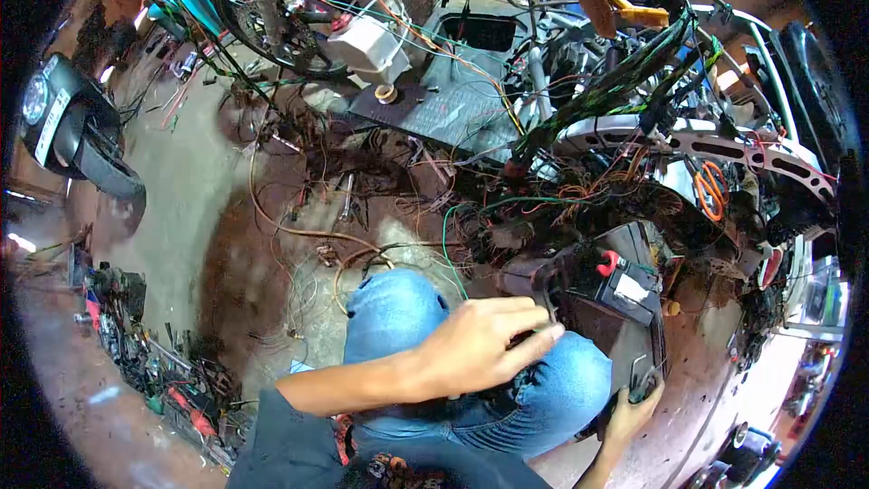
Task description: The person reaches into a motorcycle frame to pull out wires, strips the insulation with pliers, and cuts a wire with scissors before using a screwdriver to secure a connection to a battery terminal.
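Observation:
My left hand [489, 349] is over my knees, its fingers curled towards the thumb. A dark patch shows between thumb and fingers, but I cannot make out what it is. Low on the right, my right hand [633, 415] closes around a small dark part [644, 387] with a bent metal piece sticking up from it. Just ahead of that hand lies a black battery [615, 294] with a red terminal cover and a white label. Beyond my knees, a thin green wire [445, 244] and a brown cable [308, 234] run over the stained floor.
A stripped vehicle frame [706, 145] with bundled wiring [597, 104] fills the upper right. A white container [371, 50] stands by a wheel [240, 14]. An orange cable coil [710, 190] hangs at right. On the left are a scooter front [77, 131] and piled parts [172, 371].

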Action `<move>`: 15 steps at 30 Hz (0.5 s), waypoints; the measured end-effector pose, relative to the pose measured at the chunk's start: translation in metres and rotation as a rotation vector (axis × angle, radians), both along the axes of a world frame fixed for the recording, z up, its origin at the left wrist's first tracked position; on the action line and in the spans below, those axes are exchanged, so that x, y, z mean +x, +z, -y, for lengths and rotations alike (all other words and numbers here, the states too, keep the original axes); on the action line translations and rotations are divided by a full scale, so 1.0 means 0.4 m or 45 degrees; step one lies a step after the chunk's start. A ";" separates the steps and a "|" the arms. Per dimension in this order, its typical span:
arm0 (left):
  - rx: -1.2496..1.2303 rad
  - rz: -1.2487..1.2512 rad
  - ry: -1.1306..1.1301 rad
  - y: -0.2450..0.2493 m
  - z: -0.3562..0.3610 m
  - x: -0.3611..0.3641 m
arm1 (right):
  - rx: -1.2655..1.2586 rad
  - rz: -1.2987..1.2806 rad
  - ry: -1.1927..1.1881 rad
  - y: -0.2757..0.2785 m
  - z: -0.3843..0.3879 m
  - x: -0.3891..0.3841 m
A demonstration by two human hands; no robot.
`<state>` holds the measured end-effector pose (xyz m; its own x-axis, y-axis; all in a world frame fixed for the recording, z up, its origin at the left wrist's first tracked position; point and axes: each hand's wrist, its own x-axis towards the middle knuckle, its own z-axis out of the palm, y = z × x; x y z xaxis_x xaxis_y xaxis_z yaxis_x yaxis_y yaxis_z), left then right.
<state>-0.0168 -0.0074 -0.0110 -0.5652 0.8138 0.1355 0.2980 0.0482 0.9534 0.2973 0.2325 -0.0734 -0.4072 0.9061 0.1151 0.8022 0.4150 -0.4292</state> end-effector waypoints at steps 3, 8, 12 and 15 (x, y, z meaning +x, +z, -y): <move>-0.039 0.055 0.082 0.005 0.023 -0.013 | -0.003 0.006 -0.010 -0.005 0.003 -0.002; -0.081 0.080 0.173 0.020 0.056 -0.017 | 0.023 0.018 0.041 -0.004 -0.002 -0.006; -0.119 0.097 0.238 0.018 0.075 -0.017 | 0.182 -0.073 0.043 0.059 0.025 -0.072; -0.086 0.104 0.298 0.022 0.083 -0.029 | 0.054 -0.466 0.049 0.110 0.071 -0.129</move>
